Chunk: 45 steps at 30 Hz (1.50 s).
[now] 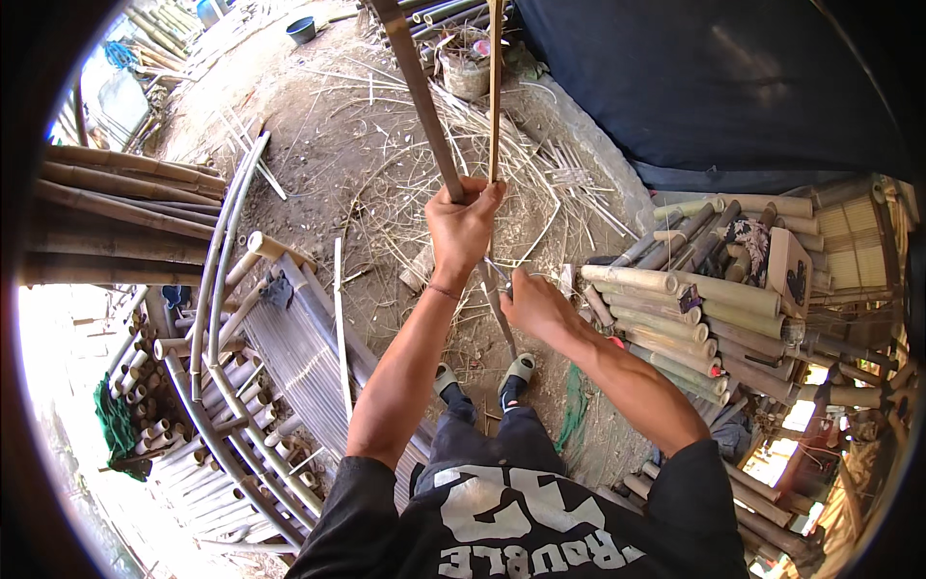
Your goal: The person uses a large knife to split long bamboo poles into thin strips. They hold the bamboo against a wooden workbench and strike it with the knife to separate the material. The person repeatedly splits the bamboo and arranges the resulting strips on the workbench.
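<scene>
My left hand [461,230] is closed around a dark bamboo strip [424,96] and a lighter, thinner bamboo strip [495,92]. Above the fist the two strips spread apart toward the top of the view. Below it, a bamboo length [497,314] runs down toward the ground between my feet; whether it belongs to one strip or both, I cannot tell. My right hand [533,302] is closed on a small knife [498,267], whose thin blade lies against the bamboo just beneath my left hand. Most of the knife is hidden by my fingers.
Thin bamboo shavings [395,159] litter the dirt floor. Cut bamboo poles [656,309] are stacked at right, beside a dark sheet [714,87]. A slatted bench [299,357] and long poles [125,203] stand left. A bucket [302,29] sits far off.
</scene>
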Motion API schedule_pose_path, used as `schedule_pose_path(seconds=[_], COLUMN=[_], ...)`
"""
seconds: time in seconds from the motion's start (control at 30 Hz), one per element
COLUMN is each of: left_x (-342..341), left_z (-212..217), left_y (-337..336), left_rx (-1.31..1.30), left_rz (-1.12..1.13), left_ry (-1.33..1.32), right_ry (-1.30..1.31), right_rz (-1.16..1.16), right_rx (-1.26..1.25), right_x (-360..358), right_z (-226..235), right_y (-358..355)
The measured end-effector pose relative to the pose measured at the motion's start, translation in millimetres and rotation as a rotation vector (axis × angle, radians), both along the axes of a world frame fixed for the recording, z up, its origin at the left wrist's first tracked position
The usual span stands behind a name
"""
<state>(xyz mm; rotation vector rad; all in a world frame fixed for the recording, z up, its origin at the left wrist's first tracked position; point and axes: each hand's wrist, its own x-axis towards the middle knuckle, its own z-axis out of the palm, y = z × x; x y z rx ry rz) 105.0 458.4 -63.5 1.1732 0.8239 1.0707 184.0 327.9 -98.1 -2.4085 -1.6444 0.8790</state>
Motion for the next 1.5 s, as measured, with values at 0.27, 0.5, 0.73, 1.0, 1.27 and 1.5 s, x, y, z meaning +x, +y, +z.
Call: schedule_pose_path(seconds=[0.27,0.5,0.73,1.0,1.27,1.5], left_x=[26.8,28.3,39.1,50.0,35.6,33.1], left_z=[3.6,-40.5,-104.7,-109.3,-183.5,-272.5], left_y=[-5.9,-4.5,-40.8,-51.3,-71.4,-84.3], left_rx=[0.153,0.191,0.015,0.048,-0.245,-0.261], left_rz=[0.09,0.075,0.041,0.034,-0.201,-0.084], left_ry=[-0.004,0.282,0.152,0.04,0.268,0.293], right_ry=[0.175,0.207,0.964,0.214,0.371,0.401], right_rz=[-0.068,-0.203,-0.406,-0.119,-0.243,-0.286], right_rx=[-0.24,-0.184,-0.188,-0.039,-0.04,0.067], right_x=[35.5,40.4,57.3,68.0,58.6,61.3], right_z=[-120.8,-119.5,-146.5,-253.5,-306.1,-314.3], right_y=[-3.7,3.9,-19.4,-98.4,-118.6,-113.8])
